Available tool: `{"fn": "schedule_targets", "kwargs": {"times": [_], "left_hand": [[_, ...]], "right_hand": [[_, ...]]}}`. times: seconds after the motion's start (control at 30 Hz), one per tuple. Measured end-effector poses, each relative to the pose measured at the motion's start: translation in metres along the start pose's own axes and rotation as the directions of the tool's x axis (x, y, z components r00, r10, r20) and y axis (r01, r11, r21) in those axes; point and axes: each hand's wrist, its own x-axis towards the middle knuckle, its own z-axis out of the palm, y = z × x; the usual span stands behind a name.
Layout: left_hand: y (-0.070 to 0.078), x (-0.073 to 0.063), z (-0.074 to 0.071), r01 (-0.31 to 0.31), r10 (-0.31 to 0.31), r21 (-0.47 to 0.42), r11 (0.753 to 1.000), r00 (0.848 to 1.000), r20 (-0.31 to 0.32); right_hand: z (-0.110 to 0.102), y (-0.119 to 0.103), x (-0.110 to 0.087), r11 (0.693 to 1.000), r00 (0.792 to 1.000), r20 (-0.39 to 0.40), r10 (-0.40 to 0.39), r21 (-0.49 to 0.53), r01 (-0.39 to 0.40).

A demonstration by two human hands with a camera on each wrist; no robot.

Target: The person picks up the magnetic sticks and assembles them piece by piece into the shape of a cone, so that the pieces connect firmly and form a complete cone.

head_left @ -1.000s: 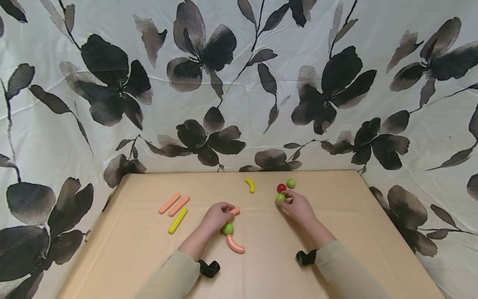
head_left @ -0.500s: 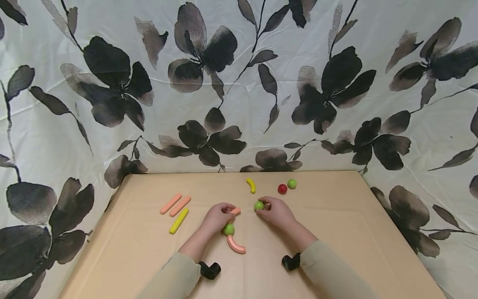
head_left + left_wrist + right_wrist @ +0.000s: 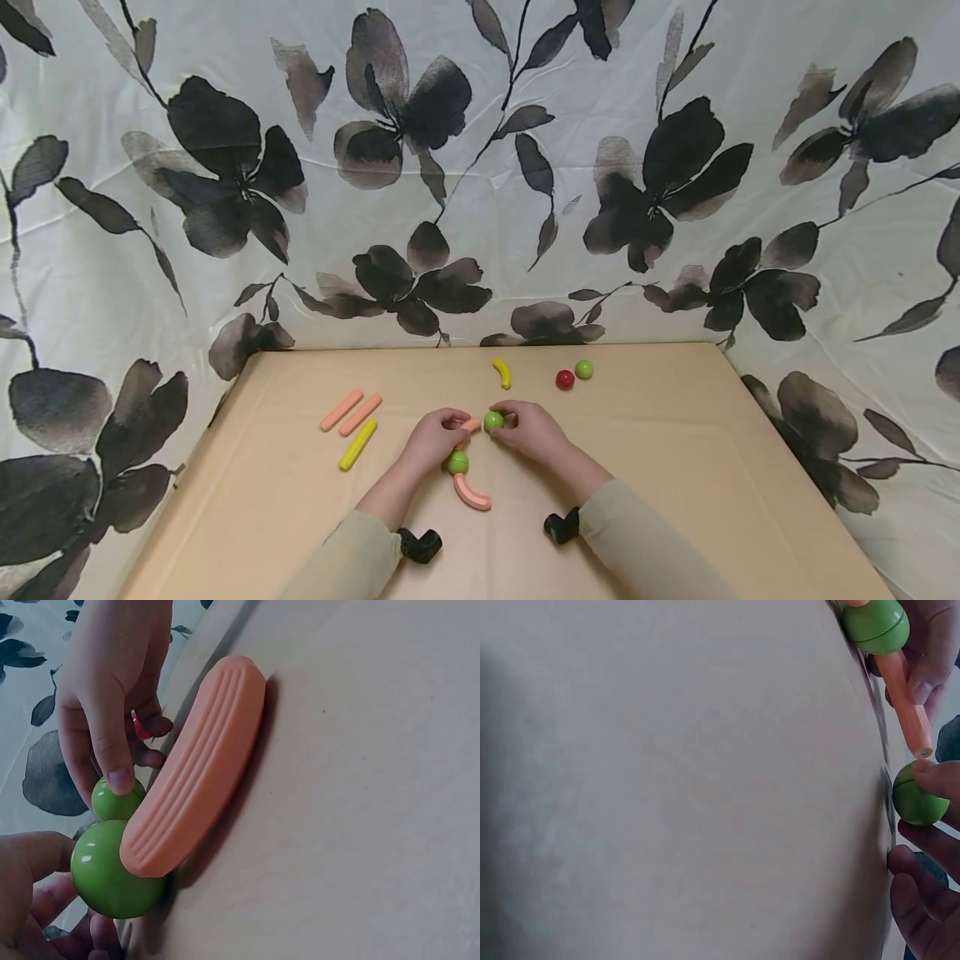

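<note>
You've got a white cloth point(image 3: 622, 92) filling everything behind your tan tabletop point(image 3: 712, 450), printed with big smoky black-and-grey flowers point(image 3: 686, 150) and kinda wrinkled in spots. It shows down both sides of the tabletop too, and your lighting's pretty soft.

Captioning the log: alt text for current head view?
Person's left hand grips a straight pink stick joined by a green ball to a curved pink piece; right hand pinches another green ball near the stick's free end. On the tan table: two pink sticks, two yellow pieces, red ball, third green ball.
</note>
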Motion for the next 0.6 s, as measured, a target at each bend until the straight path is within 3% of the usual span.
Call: {"fn": "schedule_targets", "kwargs": {"times": [0.4, 0.6], "left_hand": [[0.0038, -0.0018, 0.0027, -0.004, 0.004, 0.009, 1.000, 1.000, -0.014], [0.0061, -0.0004, -0.0006, -0.009, 0.008, 0.033, 0.999, 1.000, 0.030]], "right_hand": [[0.0000, 0.0023, 0.0037, 0.999, 0.999, 0.013, -0.042, 0.015, 0.041], [-0.0027, 0.0021, 0.0039, 0.999, 0.999, 0.034, -0.043, 0.023, 0.042]]}}
